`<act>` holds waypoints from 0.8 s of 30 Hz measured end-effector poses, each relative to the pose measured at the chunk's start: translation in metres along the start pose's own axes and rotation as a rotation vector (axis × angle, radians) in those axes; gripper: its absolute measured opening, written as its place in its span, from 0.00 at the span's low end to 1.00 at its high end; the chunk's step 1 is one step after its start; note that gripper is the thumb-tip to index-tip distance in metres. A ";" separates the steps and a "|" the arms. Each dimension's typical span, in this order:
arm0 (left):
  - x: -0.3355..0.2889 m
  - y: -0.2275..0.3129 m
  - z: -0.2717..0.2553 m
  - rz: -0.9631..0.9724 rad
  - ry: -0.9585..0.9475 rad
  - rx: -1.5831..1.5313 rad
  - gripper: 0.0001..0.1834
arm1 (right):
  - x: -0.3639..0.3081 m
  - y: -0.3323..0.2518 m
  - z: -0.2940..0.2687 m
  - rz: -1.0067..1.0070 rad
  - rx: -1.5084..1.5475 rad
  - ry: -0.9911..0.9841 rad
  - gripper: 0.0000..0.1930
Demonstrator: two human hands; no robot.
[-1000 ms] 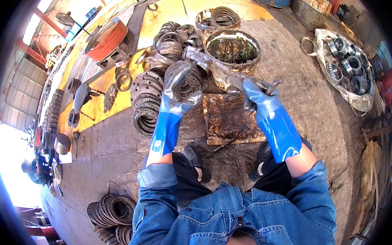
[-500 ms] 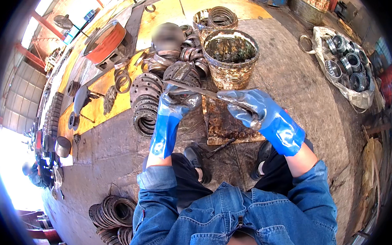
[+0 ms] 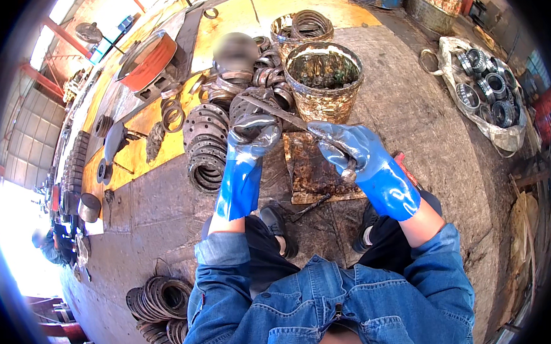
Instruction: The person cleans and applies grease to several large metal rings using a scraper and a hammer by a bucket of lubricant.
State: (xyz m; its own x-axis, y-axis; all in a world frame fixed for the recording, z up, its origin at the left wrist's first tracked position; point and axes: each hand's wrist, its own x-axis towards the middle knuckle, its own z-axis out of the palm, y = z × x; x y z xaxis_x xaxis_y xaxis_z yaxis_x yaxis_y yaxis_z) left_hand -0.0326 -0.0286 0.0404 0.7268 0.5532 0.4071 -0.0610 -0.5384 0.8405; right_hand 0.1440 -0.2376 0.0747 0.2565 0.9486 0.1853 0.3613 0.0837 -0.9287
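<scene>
Both my hands wear blue rubber gloves with dark, greasy fingers. My right hand (image 3: 350, 148) is closed round a long, narrow, flat metal bar (image 3: 276, 110), dark with grime. The bar slants up and left from that fist, and its short end pokes out below the fingers. My left hand (image 3: 253, 136) is closed just under the bar's far part, its fingers curled; whether it grips anything is hidden. Behind the left hand lie stacked flanged rings (image 3: 206, 135) with bolt holes. Beyond the right hand stands a grimy bucket (image 3: 323, 100), dark inside.
Another bucket (image 3: 283, 32) holding rings stands behind. A stained board (image 3: 306, 186) lies between my feet and the bucket. At right, a white sack (image 3: 450, 50) holds several bearings. Other rings (image 3: 164, 294) are piled at lower left. An orange rim (image 3: 156, 64) sits farther off.
The bar's far end has swung upward, away from me. My left hand has slipped from that end to just below the bar. My right hand has turned slightly, still gripping it.
</scene>
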 end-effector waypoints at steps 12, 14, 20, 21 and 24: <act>0.007 0.022 -0.001 0.411 0.100 0.839 0.11 | 0.000 0.015 -0.016 -0.184 -0.095 0.226 0.16; 0.008 0.011 -0.003 0.450 0.103 0.888 0.16 | -0.005 -0.012 -0.017 -0.008 0.095 0.090 0.22; 0.012 0.023 -0.002 0.394 0.107 0.902 0.27 | -0.005 -0.006 -0.005 -0.595 -0.570 0.124 0.25; 0.013 0.020 -0.003 0.435 0.108 0.922 0.27 | -0.005 -0.006 -0.006 -0.488 -0.465 0.077 0.25; 0.015 0.009 -0.005 0.559 0.110 0.978 0.25 | -0.009 -0.002 -0.012 -0.109 0.058 -0.034 0.24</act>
State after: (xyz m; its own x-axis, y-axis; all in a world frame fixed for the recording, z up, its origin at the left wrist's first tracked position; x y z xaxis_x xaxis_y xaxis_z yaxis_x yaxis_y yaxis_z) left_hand -0.0260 -0.0220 0.0562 0.6984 0.1058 0.7079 0.2376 -0.9672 -0.0899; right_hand 0.1518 -0.2501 0.0786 0.1871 0.9427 0.2761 0.3323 0.2037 -0.9209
